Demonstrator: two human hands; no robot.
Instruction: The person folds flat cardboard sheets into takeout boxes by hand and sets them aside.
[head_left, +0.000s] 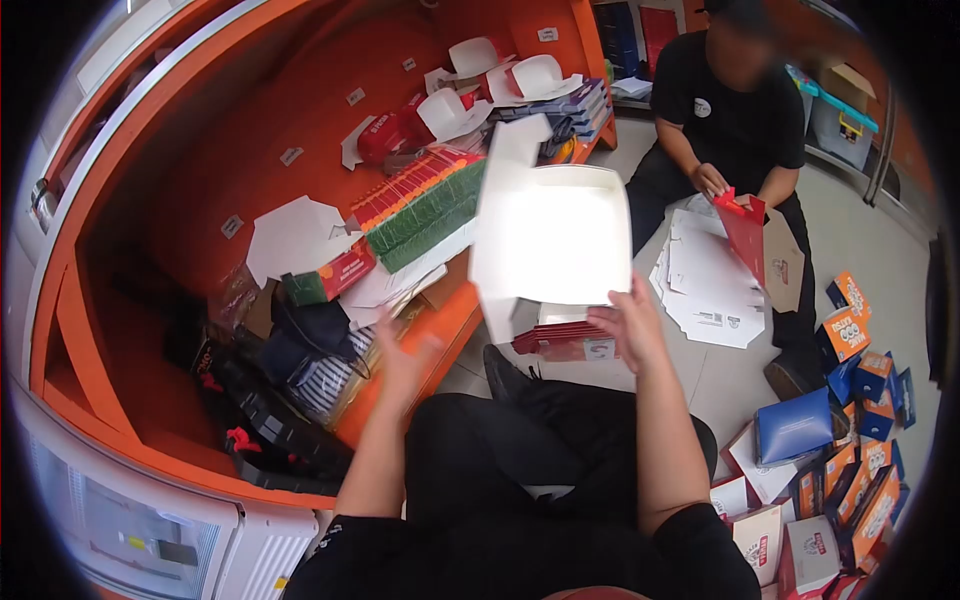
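Note:
A white cardboard box (572, 240), unfolded lid and flaps sticking out to its left, is up in front of me with its pale inside showing. At its lower right corner, my right hand (632, 322) grips the edge. My left hand (403, 355) is off the box, fingers spread and slightly blurred, near the orange shelf edge. Below the white box, a stack of red-and-white cartons (565, 345) stands on the floor, partly hidden by the box and my hand. A row of green-and-red cartons (425, 215) lies on the shelf beside the box.
Another person (735, 110) sits opposite, handling a red carton (742, 235) above flat white cardboard sheets (705, 285). Orange and blue cartons (845, 335) are piled on the right floor. The orange shelf unit (330, 90) holds opened boxes and bags on the left.

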